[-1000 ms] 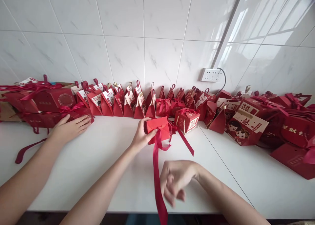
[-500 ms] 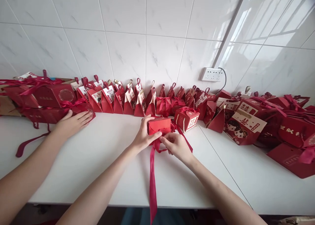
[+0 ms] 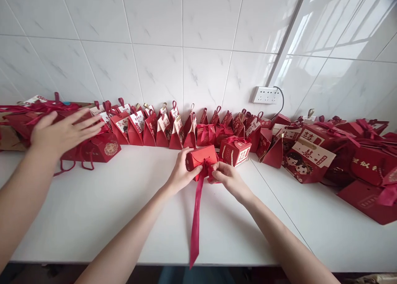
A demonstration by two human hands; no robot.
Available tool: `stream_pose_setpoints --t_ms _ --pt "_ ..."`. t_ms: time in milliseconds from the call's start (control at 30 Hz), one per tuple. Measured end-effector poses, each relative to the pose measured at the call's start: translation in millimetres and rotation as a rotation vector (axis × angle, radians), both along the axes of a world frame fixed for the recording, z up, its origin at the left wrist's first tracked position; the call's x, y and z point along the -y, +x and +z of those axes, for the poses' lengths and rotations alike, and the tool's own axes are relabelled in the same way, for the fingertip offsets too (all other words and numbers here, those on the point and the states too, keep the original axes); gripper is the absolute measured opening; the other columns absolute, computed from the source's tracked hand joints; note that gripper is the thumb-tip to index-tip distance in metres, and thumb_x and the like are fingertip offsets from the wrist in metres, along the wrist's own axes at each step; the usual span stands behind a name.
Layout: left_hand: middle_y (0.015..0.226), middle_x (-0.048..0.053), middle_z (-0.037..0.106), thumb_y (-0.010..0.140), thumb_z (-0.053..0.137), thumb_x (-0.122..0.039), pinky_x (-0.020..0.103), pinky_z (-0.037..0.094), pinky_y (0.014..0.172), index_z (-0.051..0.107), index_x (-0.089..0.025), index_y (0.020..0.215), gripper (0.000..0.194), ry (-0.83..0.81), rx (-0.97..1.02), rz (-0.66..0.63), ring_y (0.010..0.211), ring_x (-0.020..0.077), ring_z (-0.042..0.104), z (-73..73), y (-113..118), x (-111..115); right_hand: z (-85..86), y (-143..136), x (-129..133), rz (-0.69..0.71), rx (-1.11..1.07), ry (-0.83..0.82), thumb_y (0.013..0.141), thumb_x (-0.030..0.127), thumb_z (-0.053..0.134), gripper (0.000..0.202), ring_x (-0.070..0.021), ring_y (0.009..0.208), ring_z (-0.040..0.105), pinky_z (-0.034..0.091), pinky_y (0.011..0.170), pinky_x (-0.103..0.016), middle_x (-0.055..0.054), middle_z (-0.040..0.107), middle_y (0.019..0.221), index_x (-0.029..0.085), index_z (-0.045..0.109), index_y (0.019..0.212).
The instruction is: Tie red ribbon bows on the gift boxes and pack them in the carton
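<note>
A small red gift box (image 3: 201,155) with a flap closure stands on the white table, in the middle of the view. My left hand (image 3: 181,172) wraps round its left side, the thumb pressed on the front. At the box's front right, my right hand (image 3: 228,178) pinches a bunched part of the crimson ribbon (image 3: 196,226) between thumb and fingers. One long ribbon tail runs from the box front down toward the table's near edge. Just behind to the right, another red box (image 3: 237,150) with a rope handle stands apart from my fingers.
Another person's hand (image 3: 66,131) is spread over stacked red boxes (image 3: 104,147) on the left. Red gift boxes with looped handles (image 3: 136,128) line the tiled wall. More boxes (image 3: 313,160) pile up at right. A power strip (image 3: 267,95) is on the wall.
The box has tilted, showing more of its top, and the ribbon is bunched at its front. Its long tail has swung right. The other person's hand has lifted and moved left.
</note>
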State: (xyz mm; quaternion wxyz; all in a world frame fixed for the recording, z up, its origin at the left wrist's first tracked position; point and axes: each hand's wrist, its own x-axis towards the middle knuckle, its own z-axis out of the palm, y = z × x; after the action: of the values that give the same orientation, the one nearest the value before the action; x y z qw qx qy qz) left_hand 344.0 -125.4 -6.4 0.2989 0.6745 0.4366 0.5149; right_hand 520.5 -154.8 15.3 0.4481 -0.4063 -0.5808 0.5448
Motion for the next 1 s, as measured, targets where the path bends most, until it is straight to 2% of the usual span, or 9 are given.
stream_pose_setpoints --t_ms 67,233,333,433,500,600,733,833,1000 --pt "0.13 0.009 0.048 0.072 0.064 -0.031 0.039 0.04 0.099 0.042 -0.022 0.12 0.053 -0.06 0.009 -0.035 0.122 0.0247 0.045 4.9 -2.4 0.7 3.5 5.5 -1.6 0.017 -0.091 -0.052 0.068 0.029 0.064 0.019 -0.0102 0.052 0.055 0.045 0.053 -0.026 0.003 0.055 0.061 0.019 0.049 0.067" --pt "0.121 0.008 0.059 0.076 0.057 -0.042 0.036 0.044 0.093 0.05 -0.019 0.115 0.045 -0.339 0.077 -0.313 0.114 0.0251 0.054 15.7 -10.9 -0.5 12.5 22.9 -6.3 0.119 -0.18 -0.157 0.069 0.037 0.069 0.026 -0.0015 0.034 0.026 0.015 0.038 -0.02 0.01 0.036 0.048 0.017 0.052 0.071" --pt "0.121 0.007 0.06 0.078 0.054 -0.046 0.033 0.046 0.087 0.053 -0.021 0.114 0.043 -0.355 -0.036 -0.241 0.107 0.0239 0.058 21.3 -16.5 0.6 13.4 28.5 -9.4 0.115 -0.153 -0.208 0.066 0.037 0.073 0.031 -0.001 0.036 0.02 0.008 0.04 -0.021 0.011 0.032 0.048 0.017 0.054 0.078" --pt "0.109 0.005 0.062 0.075 0.057 -0.046 0.032 0.045 0.078 0.058 -0.022 0.098 0.033 -0.162 -0.236 0.097 0.086 0.0196 0.061 29.2 -21.2 5.4 11.4 28.9 -11.0 0.082 -0.129 -0.217 0.068 0.04 0.072 0.032 -0.0017 0.038 0.016 0.008 0.041 -0.021 0.013 0.026 0.046 0.018 0.052 0.08" --pt "0.086 0.002 0.062 0.077 0.054 -0.047 0.03 0.043 0.071 0.055 -0.02 0.077 0.026 -0.061 -0.268 0.217 0.072 0.0162 0.057 34.7 -22.1 9.9 9.9 27.9 -11.2 0.067 -0.1 -0.207 0.072 0.044 0.067 0.032 -0.0025 0.039 0.014 0.01 0.041 -0.022 0.013 0.021 0.045 0.019 0.047 0.07" --pt "0.063 -0.002 0.049 0.078 0.051 -0.049 0.027 0.04 0.063 0.044 -0.021 0.063 0.033 -0.029 -0.305 0.11 0.063 0.0145 0.049 39.9 -18.4 16.9 8.8 26.7 -11.4 0.061 -0.035 -0.188 0.074 0.051 0.063 0.044 -0.0031 0.039 0.013 0.011 0.042 -0.023 0.012 0.019 0.045 0.021 0.035 0.059" --pt "0.078 0.0 0.051 0.069 0.062 -0.043 0.029 0.042 0.068 0.049 -0.021 0.071 0.026 0.066 -0.434 -0.016 0.074 0.0168 0.051 38.8 -8.4 23.7 9.7 25.4 -11.6 0.096 0.073 -0.154 0.068 0.055 0.068 0.049 -0.0034 0.04 0.018 0.013 0.043 -0.024 0.011 0.023 0.045 0.021 0.034 0.056" --pt "0.081 0.001 0.052 0.074 0.056 -0.033 0.03 0.043 0.07 0.051 -0.021 0.074 0.013 0.1 -0.435 -0.032 0.075 0.0168 0.053 35.9 -4.8 24.5 10.6 25.0 -11.1 0.112 0.099 -0.147 0.065 0.053 0.071 0.047 -0.0039 0.04 0.019 0.013 0.044 -0.024 0.011 0.026 0.044 0.02 0.038 0.055" --pt "0.076 -0.001 0.055 0.081 0.048 -0.031 0.027 0.041 0.065 0.052 -0.021 0.07 0.016 -0.013 -0.343 -0.033 0.069 0.0145 0.053 36.0 -8.9 21.0 6.0 26.2 -12.6 0.128 -0.083 -0.149 0.071 0.046 0.068 0.042 -0.0064 0.046 0.028 0.024 0.048 -0.024 0.008 0.029 0.051 0.019 0.039 0.056"
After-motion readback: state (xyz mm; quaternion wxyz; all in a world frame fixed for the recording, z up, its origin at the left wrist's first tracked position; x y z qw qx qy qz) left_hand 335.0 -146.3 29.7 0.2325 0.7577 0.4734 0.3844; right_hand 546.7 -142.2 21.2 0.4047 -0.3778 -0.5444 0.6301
